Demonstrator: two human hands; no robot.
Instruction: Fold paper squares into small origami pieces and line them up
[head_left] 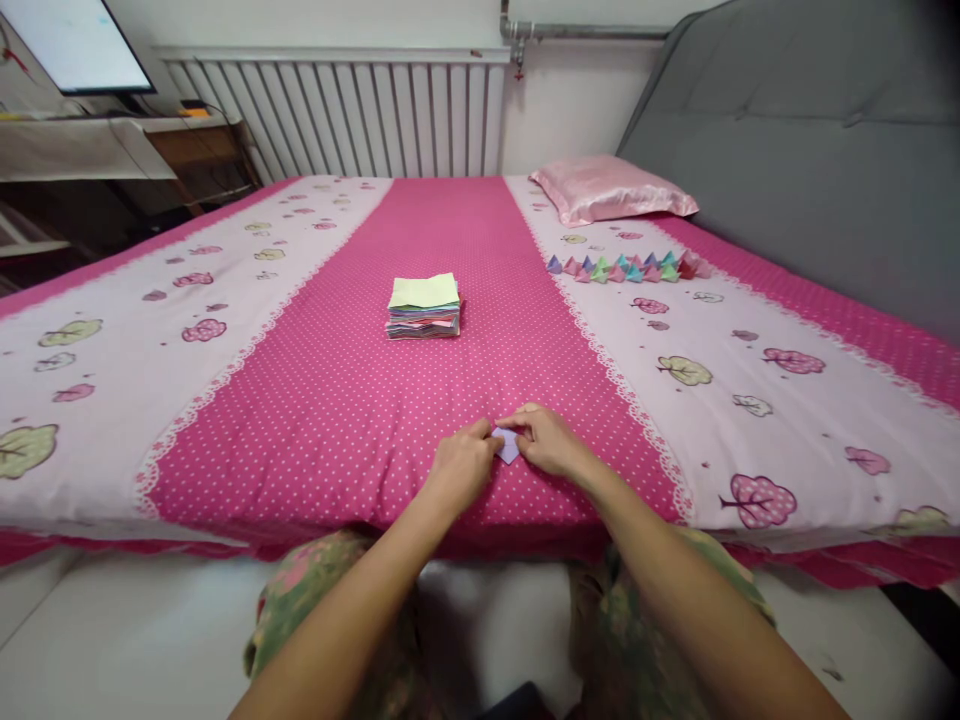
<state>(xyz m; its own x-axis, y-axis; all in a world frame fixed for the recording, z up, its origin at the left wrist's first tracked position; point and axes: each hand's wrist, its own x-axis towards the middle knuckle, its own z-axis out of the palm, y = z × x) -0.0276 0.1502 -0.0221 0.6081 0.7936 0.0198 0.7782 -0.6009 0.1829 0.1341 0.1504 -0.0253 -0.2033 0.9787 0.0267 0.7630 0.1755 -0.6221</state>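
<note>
A small folded piece of lilac paper lies on the bed's pink dotted cover near the front edge. From the left, my left hand grips its side with closed fingers. My right hand pinches the opposite side, its index finger reaching over the paper's top edge. Both hands rest low on the cover. Farther back stands a stack of coloured paper squares, a pale yellow sheet on top. Several folded paper pieces in mixed colours are lined up in rows to the right.
A pink pillow lies at the back right, beside the grey headboard. Behind the bed is a white radiator with a pipe. A desk with a monitor stands at the far left. My knees are below the bed's front edge.
</note>
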